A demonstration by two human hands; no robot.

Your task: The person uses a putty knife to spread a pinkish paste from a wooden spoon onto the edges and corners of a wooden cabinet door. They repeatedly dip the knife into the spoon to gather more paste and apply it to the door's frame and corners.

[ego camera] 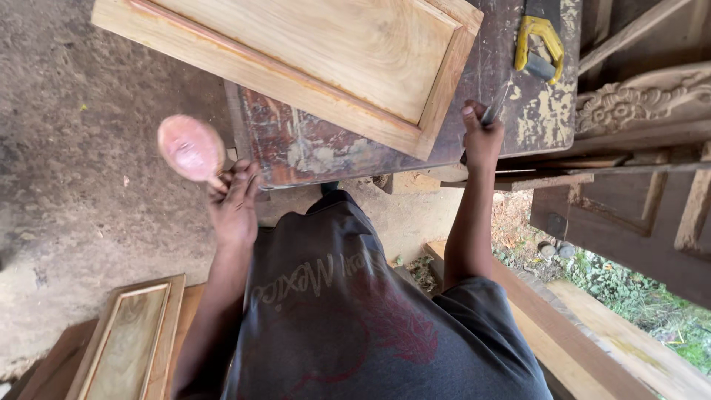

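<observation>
My left hand [233, 204] grips the handle of a wooden mallet [191, 148] with a round pinkish head, raised over the dirt floor just left of the workbench corner. My right hand [481, 141] is closed on a thin metal tool [495, 110] that looks like a chisel, its tip on the worn, paint-stained workbench [333, 152]. A pale framed wooden panel [311, 59] lies on the bench, and its lower right corner sits a short way left of my right hand. A dark grey shirt fills the lower middle of the view.
A yellow-handled saw [539, 44] lies on the bench's far right. Carved dark wood [644, 100] and door frames stand at the right. A smaller framed panel [133, 344] lies on the floor at lower left. Planks [592, 326] run along the lower right.
</observation>
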